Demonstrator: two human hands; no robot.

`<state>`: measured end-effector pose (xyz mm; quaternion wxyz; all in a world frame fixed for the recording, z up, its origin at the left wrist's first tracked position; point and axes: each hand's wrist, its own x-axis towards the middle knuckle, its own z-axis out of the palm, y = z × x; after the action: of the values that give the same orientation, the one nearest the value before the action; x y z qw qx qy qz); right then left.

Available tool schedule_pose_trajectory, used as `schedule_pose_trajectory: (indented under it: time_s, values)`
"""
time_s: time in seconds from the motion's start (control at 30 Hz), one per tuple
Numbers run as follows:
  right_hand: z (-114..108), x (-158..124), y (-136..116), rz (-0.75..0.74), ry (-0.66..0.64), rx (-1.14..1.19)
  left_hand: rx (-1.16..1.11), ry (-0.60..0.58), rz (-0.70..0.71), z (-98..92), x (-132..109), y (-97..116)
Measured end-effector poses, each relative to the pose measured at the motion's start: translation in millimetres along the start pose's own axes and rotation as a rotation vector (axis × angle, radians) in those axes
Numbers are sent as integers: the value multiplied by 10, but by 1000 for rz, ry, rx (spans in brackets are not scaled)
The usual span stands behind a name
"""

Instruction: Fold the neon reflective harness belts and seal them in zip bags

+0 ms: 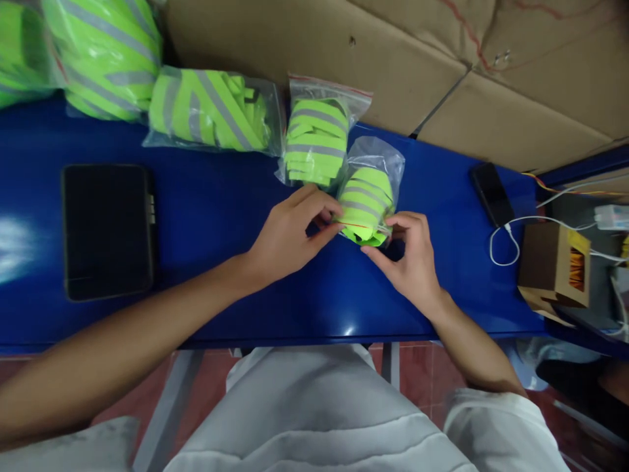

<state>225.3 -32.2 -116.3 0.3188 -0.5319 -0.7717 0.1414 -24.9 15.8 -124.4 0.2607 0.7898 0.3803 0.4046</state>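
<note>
A clear zip bag (367, 196) with a rolled neon-green reflective strap in it lies on the blue table, its red-lined mouth towards me. My left hand (299, 229) pinches the left end of that mouth between thumb and fingers. At the right end, my right hand (410, 255) grips the bag's edge, its thumb low near the opening. Some green material shows at the mouth; whether the seal is closed I cannot tell. Right behind my left hand, a second bagged strap (316, 141) touches the first bag.
More bagged green straps (211, 108) line the back left, against large cardboard boxes (314, 39). A black tablet-like case (108, 229) lies at the left. On the right are a phone (491, 195), a white cable (515, 246) and a small cardboard box (553, 265).
</note>
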Motion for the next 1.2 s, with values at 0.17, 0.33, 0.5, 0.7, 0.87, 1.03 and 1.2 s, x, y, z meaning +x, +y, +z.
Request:
schedule_pose_trajectory:
  time_s: [0.17, 0.33, 0.5, 0.7, 0.87, 1.03, 1.2]
  values:
    - [-61, 5, -67, -32, 100, -92, 96, -49, 142, 30, -98, 176]
    - [-179, -8, -157, -26, 151, -126, 243, -25, 291, 31, -128, 209]
    - [-253, -31, -114, 84, -136, -239, 241, -147, 404, 24, -125, 209]
    - [-264, -56, -176, -314, -114, -339, 206, -204, 549, -62, -171, 467]
    - [-323, -118, -257, -203, -146, 217, 122, 45, 541, -34, -179, 535]
    - [-508, -87, -252, 173, -399, 953, 46, -63, 544, -90, -142, 483]
    - [-484, -9, -299, 31, -669, 1223, -259, -155, 178, -208, -204, 665]
